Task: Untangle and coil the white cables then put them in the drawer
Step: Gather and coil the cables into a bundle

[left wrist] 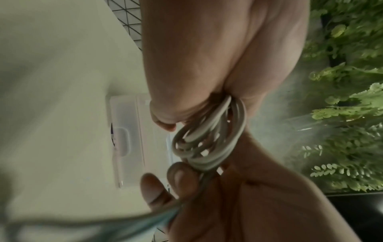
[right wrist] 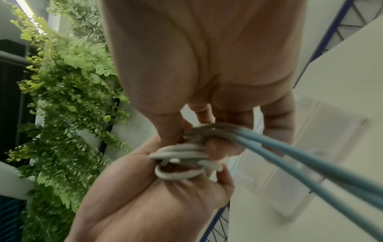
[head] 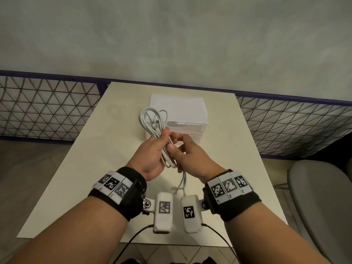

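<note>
- Left hand (head: 152, 155) is up over the middle of the table (head: 91, 149), fingers wrapped round a bundle of white cables (head: 154, 121), so it's properly gripping them.
- The loops stick out past the top of that fist, toward the drawer box, and a shorter bunch of loops pokes out below the palm.
- Right hand (head: 190, 155) is right against the left one, thumb and fingertips pinched onto the strands at the lower part of the bundle.
- From the right wrist view you can see two strands (right wrist: 290, 152) running out of that pinch toward the camera; they look bluish there, probably just the light.
- A loose tail (head: 183, 180) hangs down from between the hands toward the tabletop.
- The white drawer box (head: 181, 111) sits at the far end of the table, just behind the hands. Its clear drawer (head: 192, 128) looks pulled out a bit toward the person, can't say how far.
- Nothing of the cables is in the drawer, the whole lot is in the hands.
- Leafy green wall (right wrist: 72, 98) shows off to the side in both wrist views.
</note>
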